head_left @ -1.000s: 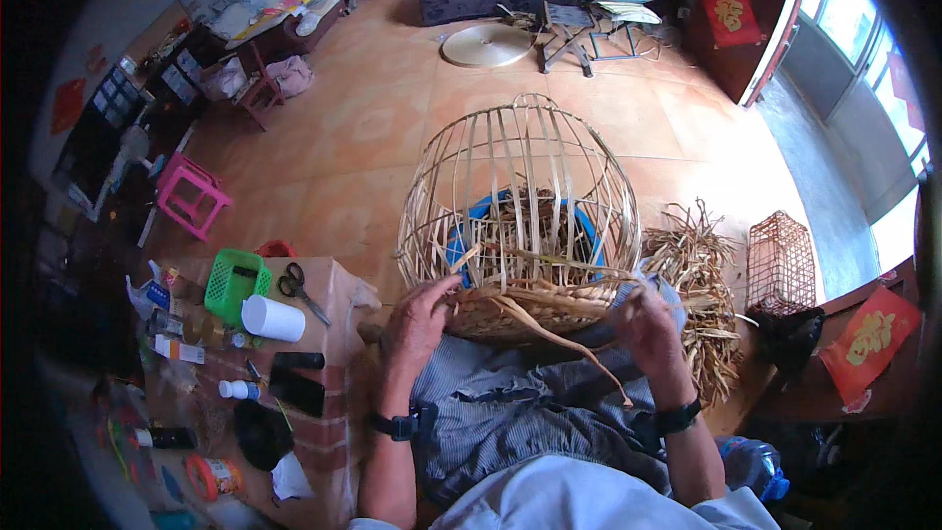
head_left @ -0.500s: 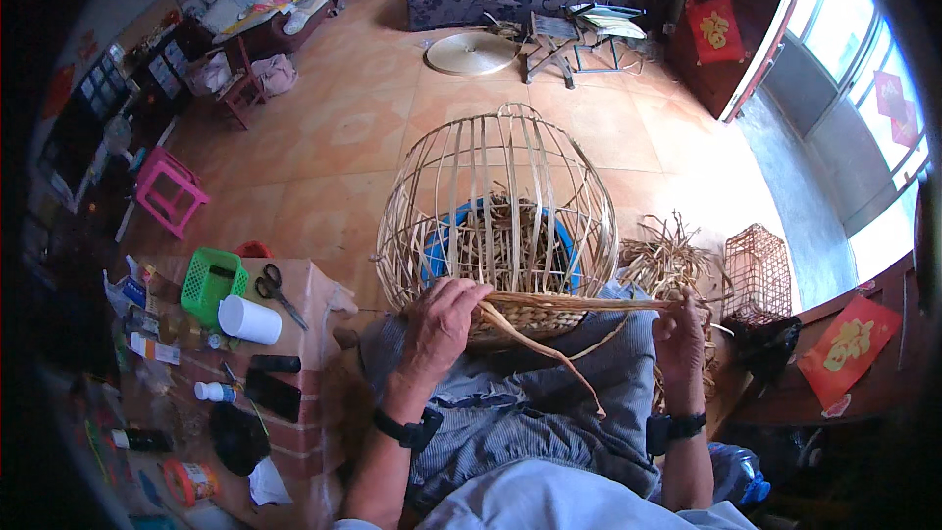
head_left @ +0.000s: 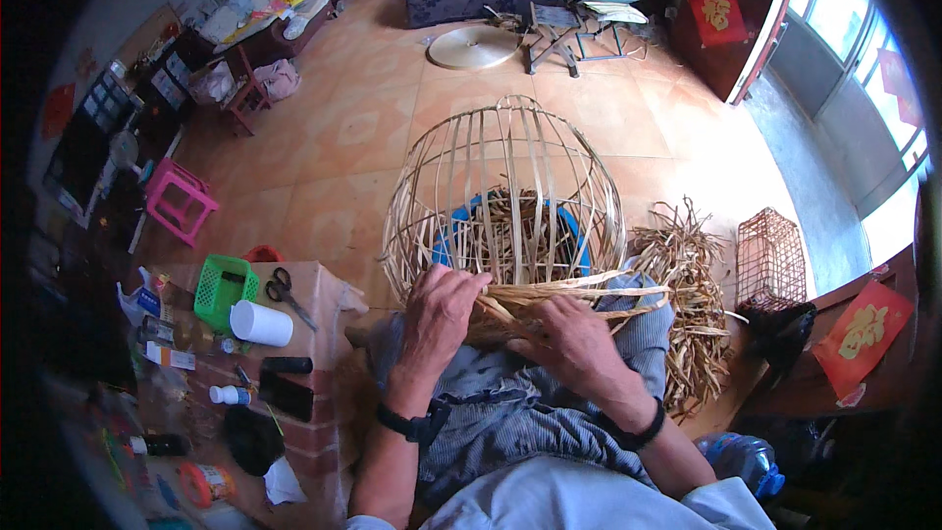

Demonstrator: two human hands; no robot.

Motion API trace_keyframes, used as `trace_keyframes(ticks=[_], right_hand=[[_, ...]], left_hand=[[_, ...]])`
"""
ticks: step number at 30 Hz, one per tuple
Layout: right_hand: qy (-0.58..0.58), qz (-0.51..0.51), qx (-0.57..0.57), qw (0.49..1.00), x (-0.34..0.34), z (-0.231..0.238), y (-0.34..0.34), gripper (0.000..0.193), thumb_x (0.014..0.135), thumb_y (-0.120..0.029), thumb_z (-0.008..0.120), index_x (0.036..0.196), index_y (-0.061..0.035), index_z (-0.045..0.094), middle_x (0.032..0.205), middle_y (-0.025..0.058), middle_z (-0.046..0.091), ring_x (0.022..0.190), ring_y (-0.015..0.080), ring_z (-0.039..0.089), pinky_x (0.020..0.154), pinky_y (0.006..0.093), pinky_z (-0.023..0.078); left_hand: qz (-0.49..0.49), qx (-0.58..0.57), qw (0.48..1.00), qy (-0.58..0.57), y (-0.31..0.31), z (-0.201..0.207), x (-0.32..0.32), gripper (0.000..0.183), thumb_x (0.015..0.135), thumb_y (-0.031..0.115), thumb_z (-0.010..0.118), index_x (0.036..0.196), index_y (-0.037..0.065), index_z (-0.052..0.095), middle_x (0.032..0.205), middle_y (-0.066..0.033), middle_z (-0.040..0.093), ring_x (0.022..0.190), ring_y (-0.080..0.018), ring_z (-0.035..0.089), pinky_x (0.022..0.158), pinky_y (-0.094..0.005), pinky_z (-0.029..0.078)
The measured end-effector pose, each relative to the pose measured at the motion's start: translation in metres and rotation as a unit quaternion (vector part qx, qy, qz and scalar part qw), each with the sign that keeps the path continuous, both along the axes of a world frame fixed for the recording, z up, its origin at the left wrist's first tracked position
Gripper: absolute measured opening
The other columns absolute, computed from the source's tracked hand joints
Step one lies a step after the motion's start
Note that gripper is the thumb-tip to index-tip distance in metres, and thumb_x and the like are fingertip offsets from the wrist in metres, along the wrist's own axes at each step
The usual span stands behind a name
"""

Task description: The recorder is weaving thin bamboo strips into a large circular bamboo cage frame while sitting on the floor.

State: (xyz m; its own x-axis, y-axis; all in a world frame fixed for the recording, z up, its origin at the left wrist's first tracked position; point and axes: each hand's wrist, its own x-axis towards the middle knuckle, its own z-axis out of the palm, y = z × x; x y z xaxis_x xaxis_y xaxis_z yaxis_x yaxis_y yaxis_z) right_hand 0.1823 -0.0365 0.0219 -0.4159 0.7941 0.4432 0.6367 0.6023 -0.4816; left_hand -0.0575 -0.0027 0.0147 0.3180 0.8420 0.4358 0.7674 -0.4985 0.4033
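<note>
A cage-like basket of thin split-cane ribs lies across my lap, its near edge woven. Along that edge, my left hand is closed, pinching a bundle of flat tan fibre strips against the weave. The strips run right from my fingers and loop back over my thigh. Below them my right hand is closed on a strip just right of my left fingers. Its fingertips are partly hidden. Through the ribs shows a blue tub holding more dry strips.
At my left stands a covered table with scissors, a green plastic basket, a white cup and small bottles. A heap of dry strips and a wire-like cage are on the right. A pink stool stands left.
My right hand has moved left and down from the far end of the strips to beside my left hand. The strips now loop back. My left hand keeps its hold.
</note>
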Motion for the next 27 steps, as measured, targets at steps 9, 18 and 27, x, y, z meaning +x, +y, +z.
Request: trace_keyframes(ticks=[9, 18, 27], right_hand=[[0.054, 0.005, -0.28, 0.959, -0.035, -0.062, -0.022, 0.03, 0.106, -0.028, 0.067, 0.1, -0.0008, 0.054, 0.073, 0.0269, 0.063, 0.074, 0.0499, 0.066, 0.065, 0.0557, 0.052], [0.228, 0.094, -0.526, 0.814, -0.007, 0.044, -0.036, 0.034, 0.116, -0.032, 0.056, 0.105, 0.0001, 0.059, 0.078, 0.0003, 0.047, 0.073, 0.0098, 0.044, 0.062, 0.0323, 0.041], [0.54, 0.177, -0.499, 0.654, 0.019, 0.037, 0.0, 0.038, 0.113, -0.036, 0.056, 0.122, 0.0004, 0.062, 0.101, 0.0173, 0.076, 0.091, 0.0258, 0.077, 0.074, 0.0349, 0.064]], left_hand=[[0.035, -0.129, 0.985, -0.106, 0.006, -0.015, -0.006, 0.019, 0.097, 0.007, 0.071, 0.115, 0.007, 0.079, 0.11, -0.0156, 0.079, 0.105, -0.0353, 0.074, 0.093, -0.0424, 0.058], [-0.021, -0.121, 0.984, -0.132, -0.011, -0.014, -0.014, 0.03, 0.094, 0.005, 0.073, 0.124, 0.007, 0.076, 0.119, -0.0162, 0.078, 0.114, -0.0363, 0.073, 0.101, -0.0433, 0.057], [-0.012, -0.154, 0.972, -0.179, -0.002, -0.02, -0.01, 0.034, 0.087, 0.012, 0.084, 0.12, 0.007, 0.079, 0.115, -0.0138, 0.079, 0.109, -0.0343, 0.074, 0.097, -0.0415, 0.058]])
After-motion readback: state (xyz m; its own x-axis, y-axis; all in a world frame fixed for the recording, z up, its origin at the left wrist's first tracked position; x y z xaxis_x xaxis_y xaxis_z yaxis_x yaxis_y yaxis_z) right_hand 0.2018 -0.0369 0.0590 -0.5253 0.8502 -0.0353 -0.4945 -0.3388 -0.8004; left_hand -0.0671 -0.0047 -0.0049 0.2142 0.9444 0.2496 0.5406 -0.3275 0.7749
